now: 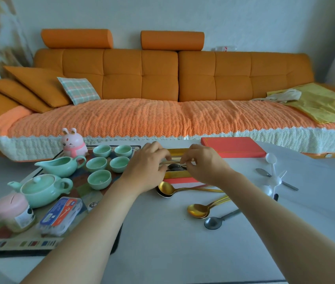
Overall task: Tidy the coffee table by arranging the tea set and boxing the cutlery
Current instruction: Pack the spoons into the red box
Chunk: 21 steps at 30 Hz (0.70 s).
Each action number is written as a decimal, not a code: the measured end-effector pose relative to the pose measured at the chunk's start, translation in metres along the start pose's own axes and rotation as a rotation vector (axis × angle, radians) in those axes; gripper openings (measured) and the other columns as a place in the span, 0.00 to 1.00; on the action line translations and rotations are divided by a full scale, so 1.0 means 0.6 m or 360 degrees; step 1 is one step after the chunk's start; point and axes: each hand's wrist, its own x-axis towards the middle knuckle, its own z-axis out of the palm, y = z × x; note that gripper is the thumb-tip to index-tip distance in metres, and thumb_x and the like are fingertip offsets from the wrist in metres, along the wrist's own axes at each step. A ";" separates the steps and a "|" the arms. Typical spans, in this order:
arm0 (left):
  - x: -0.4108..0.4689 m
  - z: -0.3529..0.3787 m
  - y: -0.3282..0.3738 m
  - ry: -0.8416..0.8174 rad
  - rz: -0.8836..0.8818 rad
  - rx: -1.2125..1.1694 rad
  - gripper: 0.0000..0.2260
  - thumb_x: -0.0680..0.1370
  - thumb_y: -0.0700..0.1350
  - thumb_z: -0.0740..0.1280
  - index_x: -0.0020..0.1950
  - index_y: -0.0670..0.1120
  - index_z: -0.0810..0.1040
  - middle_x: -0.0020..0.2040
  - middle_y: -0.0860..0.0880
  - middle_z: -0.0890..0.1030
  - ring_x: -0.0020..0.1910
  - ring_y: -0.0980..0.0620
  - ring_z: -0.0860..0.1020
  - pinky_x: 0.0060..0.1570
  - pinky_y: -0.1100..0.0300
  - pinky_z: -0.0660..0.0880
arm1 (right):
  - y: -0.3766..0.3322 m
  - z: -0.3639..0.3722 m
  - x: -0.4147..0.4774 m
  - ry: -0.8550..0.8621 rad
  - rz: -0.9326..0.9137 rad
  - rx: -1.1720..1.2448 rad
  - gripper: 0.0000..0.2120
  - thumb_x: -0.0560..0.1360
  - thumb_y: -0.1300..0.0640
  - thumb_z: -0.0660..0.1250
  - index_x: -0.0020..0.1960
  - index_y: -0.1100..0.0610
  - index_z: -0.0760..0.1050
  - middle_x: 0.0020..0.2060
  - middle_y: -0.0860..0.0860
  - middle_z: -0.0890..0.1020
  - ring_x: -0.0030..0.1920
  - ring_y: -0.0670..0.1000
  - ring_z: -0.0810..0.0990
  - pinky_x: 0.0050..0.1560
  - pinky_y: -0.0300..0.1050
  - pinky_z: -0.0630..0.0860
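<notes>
The box (175,175) sits open near the far edge of the table (162,238), about the middle. Some dark spoons (175,167) lie inside it. Both hands are over it. The right hand (202,165) pinches the thin handle of a gold spoon (171,162) with its thumb and first finger. The left hand (148,167) has its fingers bent down on the same spot, but I cannot tell if it grips anything.

The red lid (234,148) lies at the far edge, just right of the box. Some loose spoons (198,210) wait nearer the near edge, in front of the box and to its right. The green teapot (41,189) and cups (99,179) stand on a mat (9,242) at the left side.

I think the spoons are hard, light and a bit slippery. The middle of the handle looks best to pinch. The cups could break, so they want a gentle hold round the sides.
</notes>
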 end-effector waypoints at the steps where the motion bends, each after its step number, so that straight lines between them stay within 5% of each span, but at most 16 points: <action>1: -0.004 -0.008 0.007 -0.0016 0.0003 -0.0036 0.05 0.76 0.45 0.69 0.50 0.51 0.79 0.49 0.55 0.74 0.53 0.52 0.72 0.48 0.54 0.72 | -0.007 -0.006 -0.006 -0.0070 -0.0006 0.0004 0.11 0.71 0.63 0.65 0.45 0.53 0.84 0.42 0.45 0.82 0.40 0.45 0.79 0.41 0.47 0.79; 5: -0.030 -0.028 0.021 -0.0418 -0.0066 -0.0057 0.04 0.71 0.54 0.70 0.41 0.56 0.78 0.43 0.58 0.74 0.47 0.57 0.72 0.46 0.54 0.75 | -0.026 -0.018 -0.033 -0.0577 0.0085 -0.0184 0.08 0.74 0.56 0.66 0.48 0.49 0.83 0.45 0.43 0.83 0.45 0.44 0.80 0.47 0.45 0.80; 8: -0.048 -0.031 0.024 -0.0533 -0.0067 -0.0014 0.08 0.69 0.59 0.72 0.42 0.58 0.78 0.45 0.58 0.74 0.50 0.58 0.70 0.49 0.55 0.74 | -0.030 -0.015 -0.045 -0.0732 0.0122 -0.0329 0.08 0.76 0.52 0.66 0.52 0.49 0.82 0.50 0.44 0.83 0.50 0.46 0.80 0.52 0.44 0.79; 17: -0.054 -0.023 0.035 -0.0368 -0.0046 -0.0026 0.18 0.73 0.60 0.70 0.61 0.56 0.78 0.54 0.59 0.75 0.57 0.55 0.69 0.55 0.55 0.72 | -0.032 -0.006 -0.049 -0.0597 0.0191 -0.0280 0.09 0.80 0.53 0.63 0.55 0.49 0.82 0.50 0.46 0.80 0.47 0.47 0.77 0.49 0.43 0.78; 21: -0.046 -0.021 0.040 -0.0264 -0.0085 -0.0124 0.14 0.75 0.52 0.71 0.61 0.55 0.79 0.55 0.57 0.77 0.56 0.54 0.74 0.54 0.55 0.73 | -0.030 -0.019 -0.040 -0.0323 0.0011 -0.0108 0.10 0.80 0.58 0.63 0.53 0.56 0.83 0.45 0.48 0.79 0.44 0.48 0.75 0.46 0.41 0.74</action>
